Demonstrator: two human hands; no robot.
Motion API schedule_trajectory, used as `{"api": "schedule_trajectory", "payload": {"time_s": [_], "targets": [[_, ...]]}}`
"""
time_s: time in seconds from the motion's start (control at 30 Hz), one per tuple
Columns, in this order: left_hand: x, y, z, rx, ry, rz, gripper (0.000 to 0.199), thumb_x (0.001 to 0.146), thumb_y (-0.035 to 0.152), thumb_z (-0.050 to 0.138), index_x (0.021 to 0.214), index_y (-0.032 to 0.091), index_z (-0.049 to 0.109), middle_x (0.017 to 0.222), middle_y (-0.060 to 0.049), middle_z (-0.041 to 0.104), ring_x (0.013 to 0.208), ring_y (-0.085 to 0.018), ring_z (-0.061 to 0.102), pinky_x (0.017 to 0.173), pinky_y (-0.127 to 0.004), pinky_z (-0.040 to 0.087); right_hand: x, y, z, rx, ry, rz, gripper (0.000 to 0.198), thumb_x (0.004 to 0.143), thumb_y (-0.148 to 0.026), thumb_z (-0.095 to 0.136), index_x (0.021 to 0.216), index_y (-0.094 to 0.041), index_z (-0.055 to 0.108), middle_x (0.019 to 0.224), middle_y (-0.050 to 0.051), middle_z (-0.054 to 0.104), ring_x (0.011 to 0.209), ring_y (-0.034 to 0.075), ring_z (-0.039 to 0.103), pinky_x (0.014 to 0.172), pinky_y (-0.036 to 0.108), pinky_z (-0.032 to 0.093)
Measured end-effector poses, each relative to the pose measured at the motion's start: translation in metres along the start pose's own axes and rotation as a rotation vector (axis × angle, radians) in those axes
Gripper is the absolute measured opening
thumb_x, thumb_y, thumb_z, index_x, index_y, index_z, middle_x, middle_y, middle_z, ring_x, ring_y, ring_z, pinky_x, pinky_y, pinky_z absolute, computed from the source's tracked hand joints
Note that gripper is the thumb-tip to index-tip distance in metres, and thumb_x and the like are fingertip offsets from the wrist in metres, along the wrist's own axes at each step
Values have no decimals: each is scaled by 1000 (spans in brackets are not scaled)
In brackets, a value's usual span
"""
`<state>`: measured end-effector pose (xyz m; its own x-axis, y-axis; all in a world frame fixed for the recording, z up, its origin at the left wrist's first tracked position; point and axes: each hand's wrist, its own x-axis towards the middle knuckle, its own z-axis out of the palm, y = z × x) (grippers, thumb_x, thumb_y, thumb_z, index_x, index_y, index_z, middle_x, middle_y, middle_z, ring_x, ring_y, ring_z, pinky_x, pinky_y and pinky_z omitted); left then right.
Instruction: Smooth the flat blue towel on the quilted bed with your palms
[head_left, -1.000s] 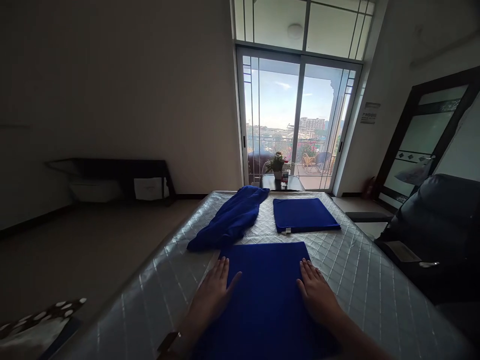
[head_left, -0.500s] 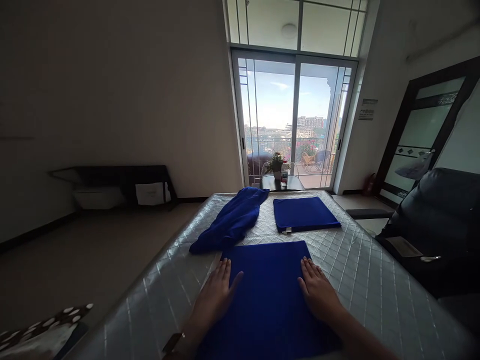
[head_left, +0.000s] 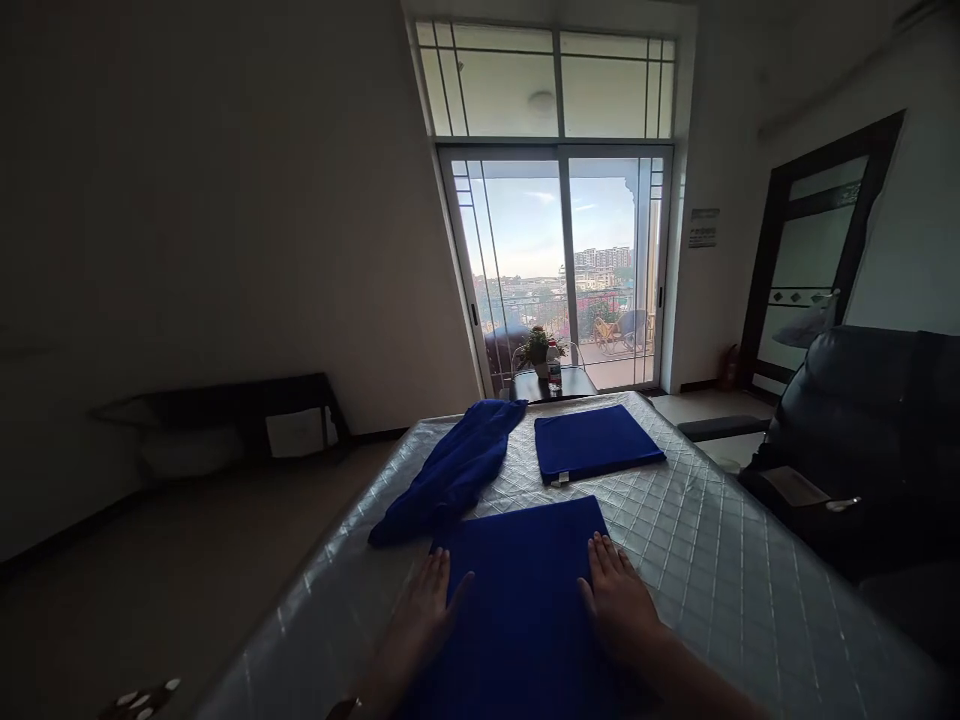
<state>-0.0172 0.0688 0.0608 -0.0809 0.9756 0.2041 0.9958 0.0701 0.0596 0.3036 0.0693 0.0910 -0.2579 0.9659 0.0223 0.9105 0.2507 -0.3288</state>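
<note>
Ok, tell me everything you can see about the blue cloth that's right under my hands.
The blue cloth is a deep royal blue, soft-looking fabric, lying flat and smooth as a neat rectangle on the quilted mattress. Its far edge is straight, and its near end runs out of view. The left hand rests open at its left edge, thumb on the cloth, fingers partly on the mattress. The right hand lies flat, palm down, at its right edge. The crumpled blue cloth reaches its far left corner; whether they touch is unclear.

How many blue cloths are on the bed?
3. One flat blue cloth lies under both hands, one folded blue cloth lies farther back on the right, and one crumpled blue cloth lies back left. More could be stacked unseen.
</note>
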Motion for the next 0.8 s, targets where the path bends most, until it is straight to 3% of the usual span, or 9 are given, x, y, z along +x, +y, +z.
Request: {"api": "schedule_trajectory", "payload": {"time_s": [0.1,0.17,0.4,0.5,0.63,0.8], "targets": [[5,12,-10,32,-85,-64,74,99,60,26,150,12,48,160,-17,42,151,-32,35,123,-53,31,0,2,-1,49,0,-13,68,101,-40,26,157,-3,25,167,15,18,156,26,15,128,43,16],[8,36,-16,12,-88,-23,79,99,62,24,151,7,46,160,-21,40,151,-35,34,123,-54,31,0,2,-1,63,5,-10,67,100,-39,28,157,-3,26,167,15,19,156,26,15,128,44,17],[1,176,-23,-235,-203,365,74,102,57,19,159,12,31,166,-18,28,155,-28,24,126,-50,30,6,10,13,48,79,-62,62,96,-26,35,155,-9,36,164,14,28,154,28,22,126,47,22],[-5,203,-20,-290,-238,418,70,104,54,13,160,15,26,168,-13,28,156,-25,23,128,-49,27,7,13,17,-3,60,-108,64,93,-21,37,157,-12,34,165,12,25,154,28,22,126,49,22],[-11,178,-10,-255,-209,367,67,105,55,17,160,18,27,168,-10,31,156,-24,25,127,-48,28,7,12,14,28,29,-61,63,97,-27,32,156,-7,31,165,14,24,155,27,19,127,48,20],[-10,96,-1,-104,-136,237,61,104,52,28,156,22,38,166,-8,35,154,-24,31,125,-49,32,5,9,8,56,24,-13,64,100,-32,28,157,-4,28,167,14,20,156,25,16,128,46,16]]}}
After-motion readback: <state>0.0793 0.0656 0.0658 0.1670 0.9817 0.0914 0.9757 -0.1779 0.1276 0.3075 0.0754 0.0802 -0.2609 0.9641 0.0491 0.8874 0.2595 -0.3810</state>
